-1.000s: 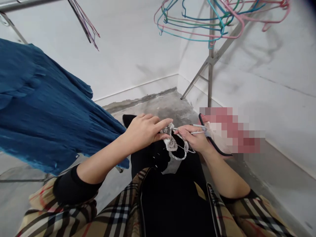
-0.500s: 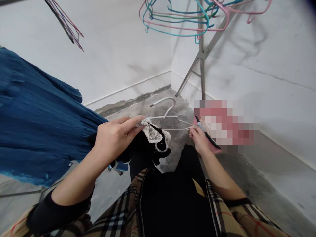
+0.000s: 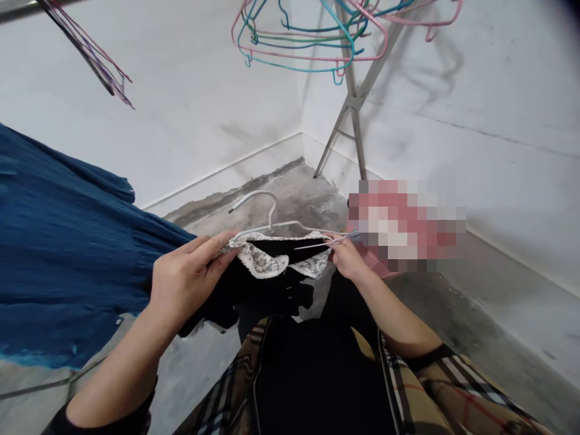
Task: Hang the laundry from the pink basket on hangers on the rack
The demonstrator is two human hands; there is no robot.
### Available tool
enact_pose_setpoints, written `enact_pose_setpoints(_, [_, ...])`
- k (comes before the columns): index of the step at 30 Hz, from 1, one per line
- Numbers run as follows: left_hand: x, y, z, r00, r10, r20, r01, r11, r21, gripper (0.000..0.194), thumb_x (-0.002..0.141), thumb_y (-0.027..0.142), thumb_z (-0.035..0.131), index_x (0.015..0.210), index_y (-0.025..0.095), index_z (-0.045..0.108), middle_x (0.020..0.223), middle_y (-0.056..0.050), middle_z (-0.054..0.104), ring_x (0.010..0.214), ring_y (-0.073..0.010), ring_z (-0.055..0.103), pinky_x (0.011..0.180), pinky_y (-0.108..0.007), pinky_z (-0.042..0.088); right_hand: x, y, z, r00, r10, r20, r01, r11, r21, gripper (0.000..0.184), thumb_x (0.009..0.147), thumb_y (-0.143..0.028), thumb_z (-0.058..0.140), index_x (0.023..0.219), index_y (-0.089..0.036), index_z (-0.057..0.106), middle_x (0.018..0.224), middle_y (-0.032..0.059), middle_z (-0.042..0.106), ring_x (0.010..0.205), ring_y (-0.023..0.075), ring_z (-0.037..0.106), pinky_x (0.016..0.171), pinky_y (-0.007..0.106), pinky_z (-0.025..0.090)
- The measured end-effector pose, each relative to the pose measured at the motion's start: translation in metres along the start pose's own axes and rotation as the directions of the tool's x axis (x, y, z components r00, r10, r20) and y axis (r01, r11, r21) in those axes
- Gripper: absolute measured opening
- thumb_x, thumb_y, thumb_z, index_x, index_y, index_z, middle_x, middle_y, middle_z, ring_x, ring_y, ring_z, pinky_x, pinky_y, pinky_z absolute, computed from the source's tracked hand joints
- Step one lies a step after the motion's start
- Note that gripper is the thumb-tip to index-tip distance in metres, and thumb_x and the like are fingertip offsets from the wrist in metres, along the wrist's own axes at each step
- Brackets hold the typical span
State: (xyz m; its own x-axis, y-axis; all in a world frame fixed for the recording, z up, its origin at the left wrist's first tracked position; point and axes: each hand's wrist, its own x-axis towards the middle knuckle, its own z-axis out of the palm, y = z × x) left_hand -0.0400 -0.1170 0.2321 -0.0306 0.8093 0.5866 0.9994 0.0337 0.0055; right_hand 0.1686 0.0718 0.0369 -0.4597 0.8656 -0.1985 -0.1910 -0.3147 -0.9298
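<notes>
A black garment (image 3: 267,290) with a white lace collar (image 3: 267,261) sits on a white wire hanger (image 3: 265,212) in front of me. My left hand (image 3: 188,281) is closed on the garment's left shoulder at the hanger's end. My right hand (image 3: 347,257) pinches the right shoulder and the hanger's other end. The hanger's hook points up and to the left. The garment's lower part hangs down over my lap.
A blue pleated garment (image 3: 58,241) hangs at the left. Several coloured wire hangers (image 3: 312,30) hang from a metal rack (image 3: 351,103) in the room's corner, others (image 3: 90,51) at top left. A blurred pink area (image 3: 403,223) lies at the right. Bare concrete floor (image 3: 453,314) surrounds me.
Both hands have moved apart, spreading the collar along the hanger. The garment now sits across the hanger on both shoulders. The view has shifted slightly right.
</notes>
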Motion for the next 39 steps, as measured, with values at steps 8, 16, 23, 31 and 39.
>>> enact_pose_setpoints(8, [-0.019,-0.019,0.019,0.988,-0.147,-0.037,0.142,0.983,-0.112,0.02,0.086,0.035,0.063,0.103,0.029,0.07,0.093,0.003,0.076,0.08,-0.0179,0.072,0.072,-0.025,0.056,-0.003,-0.037,-0.008,0.976,-0.12,-0.184,0.151,0.974,0.168,0.018,0.055,-0.031,0.072,0.062,-0.021,0.059,0.077,-0.0009,0.066,0.083,0.0174,0.06,0.078,0.03,0.045])
enact_pose_setpoints(16, [-0.031,-0.026,0.026,0.975,-0.221,-0.016,0.218,0.969,-0.12,0.02,0.087,0.037,0.06,0.104,0.028,0.068,0.095,0.002,0.076,0.081,-0.0191,0.072,0.073,-0.027,0.056,-0.009,-0.057,-0.01,0.944,-0.253,-0.211,0.275,0.957,0.086,0.02,0.06,-0.026,0.071,0.078,-0.019,0.065,0.071,-0.004,0.06,0.066,0.011,0.053,0.066,0.025,0.042])
enact_pose_setpoints(23, [-0.038,-0.029,0.032,0.969,-0.245,-0.022,0.241,0.964,-0.116,0.023,0.087,0.037,0.06,0.105,0.026,0.068,0.097,-0.001,0.077,0.083,-0.0203,0.073,0.074,-0.028,0.056,-0.02,-0.074,-0.011,0.922,-0.355,-0.154,0.348,0.935,-0.072,0.017,0.069,-0.025,0.066,0.085,-0.02,0.064,0.073,-0.0035,0.061,0.066,0.0104,0.053,0.062,0.023,0.039])
enact_pose_setpoints(31, [-0.049,-0.037,0.036,0.918,-0.396,-0.026,0.384,0.903,-0.192,0.027,0.085,0.038,0.062,0.107,0.024,0.07,0.098,0.0,0.077,0.085,-0.0197,0.073,0.076,-0.026,0.058,-0.025,-0.084,-0.011,0.884,-0.463,-0.06,0.422,0.847,-0.321,0.015,0.072,-0.026,0.063,0.085,-0.019,0.066,0.07,-0.0021,0.06,0.065,0.012,0.053,0.059,0.024,0.038])
enact_pose_setpoints(39, [-0.064,-0.036,0.044,0.979,-0.185,-0.089,0.177,0.98,-0.085,0.025,0.089,0.036,0.06,0.104,0.02,0.071,0.09,-0.001,0.077,0.076,-0.0151,0.072,0.07,-0.02,0.054,-0.024,-0.083,-0.01,0.871,-0.486,-0.075,0.423,0.818,-0.391,0.016,0.072,-0.027,0.061,0.085,-0.02,0.065,0.069,-0.0018,0.059,0.063,0.0126,0.052,0.057,0.024,0.038])
